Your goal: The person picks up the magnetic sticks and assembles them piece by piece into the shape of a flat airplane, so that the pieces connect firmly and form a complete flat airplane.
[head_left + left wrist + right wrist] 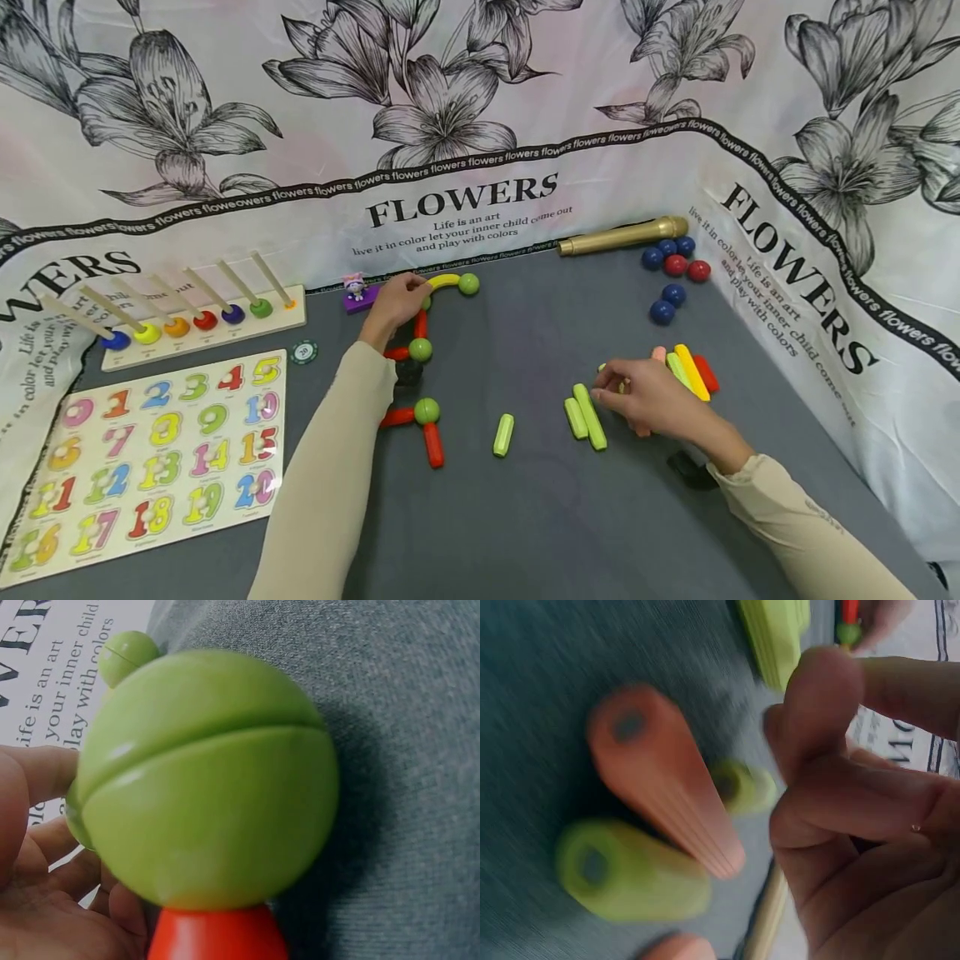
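My left hand [401,304] holds a green ball at the upper corner of a joined shape of sticks and balls, its fingers at the ball's edge. From that corner a curved yellow stick [444,282] runs to another green ball [468,284], and a red stick [421,323] runs down to a lower green ball [421,350]. A large green ball [206,780] on a red stick fills the left wrist view. My right hand [648,396] hovers beside loose sticks, thumb and forefinger bent close together with nothing visible between. Near it lie an orange stick [664,776] and green sticks [634,870].
Blue and red balls [675,265] lie at the back right near a gold microphone-like rod [622,237]. Left are a number board [157,442] and a peg stacker [206,333]. A purple block with figurine [360,298] stands by my left hand. One green stick [504,435] lies mid-table.
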The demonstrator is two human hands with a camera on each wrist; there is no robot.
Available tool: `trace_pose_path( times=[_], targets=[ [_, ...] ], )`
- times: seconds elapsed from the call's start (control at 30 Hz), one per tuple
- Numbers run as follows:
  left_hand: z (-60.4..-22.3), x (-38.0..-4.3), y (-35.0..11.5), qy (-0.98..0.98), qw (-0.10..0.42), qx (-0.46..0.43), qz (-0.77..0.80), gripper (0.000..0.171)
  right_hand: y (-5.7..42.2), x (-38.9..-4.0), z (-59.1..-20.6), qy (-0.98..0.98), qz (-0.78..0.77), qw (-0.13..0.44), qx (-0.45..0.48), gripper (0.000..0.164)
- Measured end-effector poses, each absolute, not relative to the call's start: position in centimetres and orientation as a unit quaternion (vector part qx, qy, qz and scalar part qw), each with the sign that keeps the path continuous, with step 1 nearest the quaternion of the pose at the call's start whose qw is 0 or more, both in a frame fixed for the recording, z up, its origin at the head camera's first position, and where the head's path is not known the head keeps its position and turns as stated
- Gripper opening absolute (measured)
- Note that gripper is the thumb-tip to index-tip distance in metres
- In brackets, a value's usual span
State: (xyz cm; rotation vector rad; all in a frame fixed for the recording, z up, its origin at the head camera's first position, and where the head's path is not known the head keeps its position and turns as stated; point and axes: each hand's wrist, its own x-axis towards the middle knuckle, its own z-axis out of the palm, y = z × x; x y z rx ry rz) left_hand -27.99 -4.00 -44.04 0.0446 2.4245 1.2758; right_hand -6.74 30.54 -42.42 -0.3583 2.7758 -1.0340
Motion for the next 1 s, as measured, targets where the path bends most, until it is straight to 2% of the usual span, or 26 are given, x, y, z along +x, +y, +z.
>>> trace_pose_path(
  times=[0.33,0.47,0.57,0.63,0.8,1.0],
  targets=[
    [-43.9,-28.1,-3.9,0.865,0.191,0.010,0.463,0.039,28.8,-6.1,-43.1,0.929,-0.335,0.119,-0.103,0.014],
    [-44.0,-28.0,-3.6,0.868,0.187,-0.004,0.460,0.039,28.0,-6.0,-43.1,0.936,-0.321,0.128,-0.062,0.028],
    [-44.0,-28.0,-3.6,0.869,0.183,-0.014,0.459,0.039,27.2,-6.3,-43.0,0.942,-0.311,0.119,-0.045,0.032],
    [-43.9,-28.1,-3.8,0.869,0.183,-0.018,0.459,0.038,26.7,-6.8,-42.8,0.946,-0.304,0.104,-0.042,0.027],
    [-43.9,-28.2,-3.8,0.868,0.191,-0.014,0.459,0.039,25.5,-9.9,-41.6,0.949,-0.303,0.070,-0.050,0.013],
    [-44.2,-28.2,-3.6,0.865,0.190,-0.009,0.465,0.035,23.0,-15.6,-41.8,0.930,-0.352,0.090,-0.060,0.013]
  ],
)
